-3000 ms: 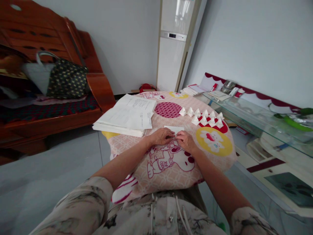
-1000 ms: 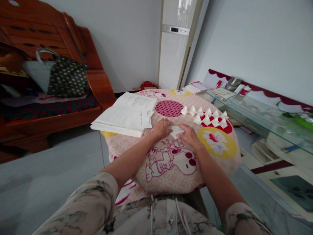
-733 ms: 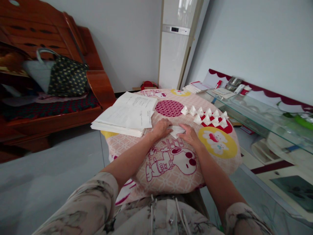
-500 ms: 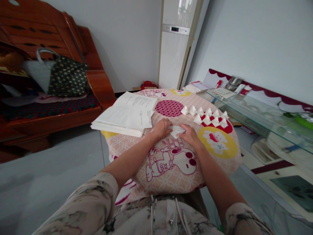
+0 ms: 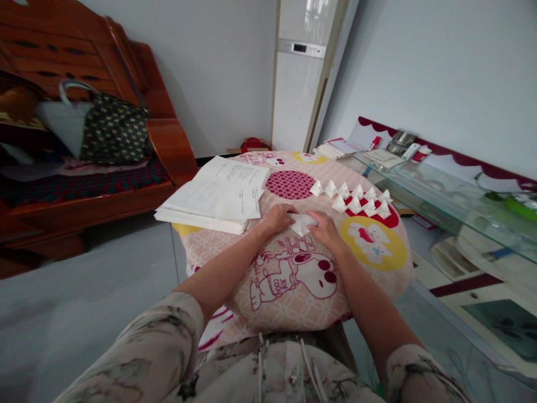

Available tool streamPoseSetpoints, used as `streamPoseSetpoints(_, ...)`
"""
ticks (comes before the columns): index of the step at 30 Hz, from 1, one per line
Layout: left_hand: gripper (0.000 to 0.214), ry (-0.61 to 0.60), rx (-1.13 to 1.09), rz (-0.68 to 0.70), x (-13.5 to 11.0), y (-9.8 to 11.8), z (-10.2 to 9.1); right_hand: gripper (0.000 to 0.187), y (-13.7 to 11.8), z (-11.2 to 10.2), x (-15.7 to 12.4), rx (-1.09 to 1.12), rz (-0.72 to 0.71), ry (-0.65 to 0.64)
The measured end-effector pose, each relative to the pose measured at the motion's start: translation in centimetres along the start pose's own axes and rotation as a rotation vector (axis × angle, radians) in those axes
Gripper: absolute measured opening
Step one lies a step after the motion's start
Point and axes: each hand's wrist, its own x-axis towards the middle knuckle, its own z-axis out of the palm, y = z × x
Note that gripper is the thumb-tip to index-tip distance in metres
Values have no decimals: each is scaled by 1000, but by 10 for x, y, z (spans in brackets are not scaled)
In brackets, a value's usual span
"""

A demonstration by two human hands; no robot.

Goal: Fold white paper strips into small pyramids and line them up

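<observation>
A small white paper piece (image 5: 301, 223), folded to a point, lies on the round table's cartoon-print cloth (image 5: 293, 291). My left hand (image 5: 277, 217) presses its left edge with curled fingers. From the right, my right hand (image 5: 325, 229) holds it down with fingertips on the paper. Just beyond the hands, several small folded white paper shapes (image 5: 354, 198) stand in two rows on the cloth.
A thick stack of printed sheets (image 5: 216, 196) sits on the table's left side. A glass-topped counter (image 5: 440, 201) with books and cups runs along the right. A wooden bench with a dark bag (image 5: 113, 131) stands at left, and a white floor air conditioner (image 5: 300, 78) behind.
Three seconds ago the paper was a flat strip beyond my fingertips; it now has a folded pointed shape between my hands. Over the last second the hands barely shift.
</observation>
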Motion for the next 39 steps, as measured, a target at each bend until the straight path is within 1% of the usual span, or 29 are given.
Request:
streamPoseSetpoints(7, 29, -4, -5, -4, 1, -2, 0, 52, 3, 3, 2, -40, -22, 24)
streamPoseSetpoints(12, 29, -3, 47, 38, 1, -3, 0, 50, 0, 2, 3, -104, -24, 51)
streamPoseSetpoints(19, 27, 13, 85, 134, 0, -3, 5, 22, -3, 0, 3, -183, -27, 8)
streamPoseSetpoints(24, 25, -28, 117, 231, -2, -1, 5, 17, -3, 1, 2, -182, -51, -9)
streamPoseSetpoints(29, 26, -35, 153, 248, -6, 2, 3, 17, -4, 1, 0, -181, -66, -26)
streamPoseSetpoints(31, 27, -33, 159, 253, -7, 2, 3, 18, -4, 1, 0, -188, -59, -9)
streamPoseSetpoints(33, 28, -21, 167, 260, -8, 3, 2, 26, -4, 2, -1, -191, -26, 43)
streamPoseSetpoints(36, 36, 3, 176, 265, -9, 3, 2, 48, 0, 3, -3, -175, 68, 148)
streamPoseSetpoints(39, 43, 12, 177, 263, -10, 3, 3, 54, 5, 4, -5, -151, 145, 213)
